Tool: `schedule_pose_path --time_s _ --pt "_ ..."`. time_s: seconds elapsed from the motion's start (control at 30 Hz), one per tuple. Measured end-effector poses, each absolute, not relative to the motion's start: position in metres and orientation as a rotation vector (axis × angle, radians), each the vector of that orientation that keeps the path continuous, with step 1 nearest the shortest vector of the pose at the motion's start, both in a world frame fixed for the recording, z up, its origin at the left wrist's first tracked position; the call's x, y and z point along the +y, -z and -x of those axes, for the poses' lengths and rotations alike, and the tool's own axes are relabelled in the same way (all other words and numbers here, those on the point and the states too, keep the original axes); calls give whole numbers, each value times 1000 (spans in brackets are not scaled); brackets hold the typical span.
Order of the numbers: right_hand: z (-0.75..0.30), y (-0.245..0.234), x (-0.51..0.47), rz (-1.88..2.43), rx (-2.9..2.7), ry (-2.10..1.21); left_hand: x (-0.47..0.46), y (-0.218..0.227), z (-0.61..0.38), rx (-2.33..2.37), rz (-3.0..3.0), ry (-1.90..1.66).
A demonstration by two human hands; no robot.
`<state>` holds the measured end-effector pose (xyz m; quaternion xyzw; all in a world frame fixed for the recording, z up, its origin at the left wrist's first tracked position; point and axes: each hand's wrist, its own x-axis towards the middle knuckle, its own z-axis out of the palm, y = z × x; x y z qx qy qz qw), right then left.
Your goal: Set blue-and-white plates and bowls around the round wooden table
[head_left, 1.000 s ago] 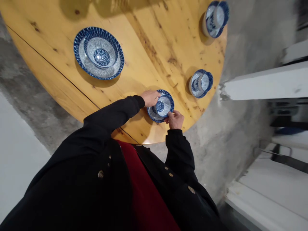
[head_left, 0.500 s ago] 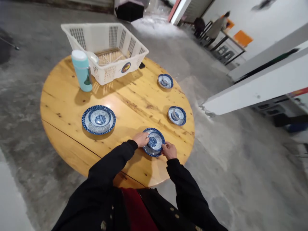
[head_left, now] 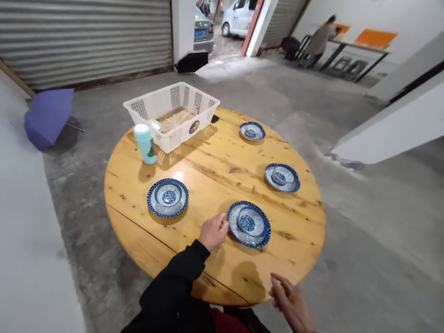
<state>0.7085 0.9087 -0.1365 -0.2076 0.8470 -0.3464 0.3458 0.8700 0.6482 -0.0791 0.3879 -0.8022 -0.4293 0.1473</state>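
Note:
My left hand (head_left: 214,232) rests on the wooden table, its fingertips at or very near the left rim of a blue-and-white patterned plate (head_left: 233,225). A matching small bowl (head_left: 248,223) sits on that plate. My right hand (head_left: 289,303) is blurred and hangs beyond the table's near edge, holding nothing, with its fingers slightly apart. Three similar blue-and-white place settings stand farther off: one (head_left: 168,198) to the left, one (head_left: 282,178) to the right and a smaller-looking one (head_left: 252,131) at the back.
The round pine table (head_left: 215,273) carries a white plastic basket (head_left: 171,118) and a pale blue flask (head_left: 144,144) at its far side. A purple umbrella (head_left: 48,119) lies on the concrete floor at left. A person (head_left: 321,40) stands far back by a table.
My right hand has left the plate's rim and moved back past the table edge. My left hand stays by the plate. The view has swung up, showing more of the room.

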Motion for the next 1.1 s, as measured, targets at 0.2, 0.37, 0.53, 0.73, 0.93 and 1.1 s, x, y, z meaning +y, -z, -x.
schedule_pose_path --time_s 0.2,0.37,0.53,0.73,0.93,1.1 --pt "-718 150 939 682 1948 864 747 77 -863 -2317 -1179 1340" --pt "-654 160 1004 632 1955 1004 845 83 -792 -2407 -1058 1467" --pt "-572 168 1111 284 2065 1213 922 84 -705 -2641 -952 1479" --pt "-495 154 1185 -93 2086 1296 969 64 -615 -2877 -773 1478" --pt "-409 139 1151 49 2074 1354 969 63 -534 -2966 -737 1439" --pt "-296 143 1127 228 2098 1325 945 79 -439 -2899 -758 1471"
